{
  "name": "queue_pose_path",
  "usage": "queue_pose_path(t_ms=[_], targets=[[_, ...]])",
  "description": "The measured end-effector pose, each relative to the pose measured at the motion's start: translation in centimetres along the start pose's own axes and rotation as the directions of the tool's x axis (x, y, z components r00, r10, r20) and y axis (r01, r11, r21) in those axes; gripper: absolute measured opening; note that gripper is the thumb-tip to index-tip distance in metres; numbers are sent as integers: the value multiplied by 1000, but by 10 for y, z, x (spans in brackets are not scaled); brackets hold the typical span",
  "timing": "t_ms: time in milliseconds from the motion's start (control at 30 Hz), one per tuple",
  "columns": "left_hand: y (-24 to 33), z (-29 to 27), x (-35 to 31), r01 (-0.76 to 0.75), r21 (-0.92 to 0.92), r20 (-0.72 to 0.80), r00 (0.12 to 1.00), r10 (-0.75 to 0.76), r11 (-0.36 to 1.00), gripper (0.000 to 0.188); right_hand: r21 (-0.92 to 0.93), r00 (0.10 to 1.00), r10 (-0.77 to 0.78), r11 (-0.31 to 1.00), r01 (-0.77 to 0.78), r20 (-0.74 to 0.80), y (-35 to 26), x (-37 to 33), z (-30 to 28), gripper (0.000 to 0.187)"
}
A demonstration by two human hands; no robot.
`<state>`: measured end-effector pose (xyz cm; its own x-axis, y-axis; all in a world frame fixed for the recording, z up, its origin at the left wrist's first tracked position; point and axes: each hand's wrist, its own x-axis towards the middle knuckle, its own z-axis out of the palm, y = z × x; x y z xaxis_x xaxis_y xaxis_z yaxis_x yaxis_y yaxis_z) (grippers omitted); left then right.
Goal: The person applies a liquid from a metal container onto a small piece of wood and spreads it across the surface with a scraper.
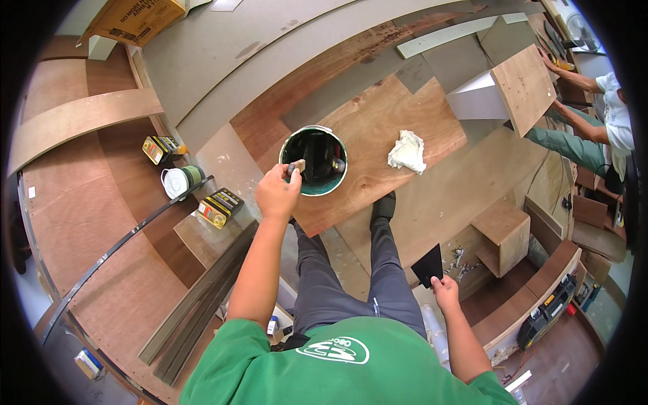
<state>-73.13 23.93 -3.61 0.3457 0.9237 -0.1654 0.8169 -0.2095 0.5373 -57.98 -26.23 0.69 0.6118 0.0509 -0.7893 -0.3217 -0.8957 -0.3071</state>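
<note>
While the left hand [278, 194] grips a short dark-and-tan tool [300, 165] at the left rim of the bucket [324, 188], the tool's long axis runs rightward and slightly forward, tan end over the mouth. The right hand [445, 292] pinches a flat black blade [428, 264] right of the legs [390, 290], its free edge pointing forward and left; the bucket stands on a plywood board [374, 175], left of a crumpled white cloth [407, 152].
</note>
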Motion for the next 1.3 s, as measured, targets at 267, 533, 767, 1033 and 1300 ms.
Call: queue_pose_path(t_ms=[267,533,767,1033,1300], targets=[[-2,29,6,37,23,172,984,-40,999,26,64,997,-66,996,63,42,-24,3,11,24],[1,45,21,74,20,332,940,-77,997,34,76,998,-41,996,38,42,-32,-1,13,20],[-9,43,14,175,-231,532,846,-27,957,33,62,998,-19,998,16,54,-26,2,10,20],[-77,49,-13,480,-275,177,877,-446,833,51,58,995,-62,997,58,77,-17,11,12,22],[-70,51,-5,664,-511,520,744,-420,545,22,123,995,-30,992,18,91,-11,11,5,18]])
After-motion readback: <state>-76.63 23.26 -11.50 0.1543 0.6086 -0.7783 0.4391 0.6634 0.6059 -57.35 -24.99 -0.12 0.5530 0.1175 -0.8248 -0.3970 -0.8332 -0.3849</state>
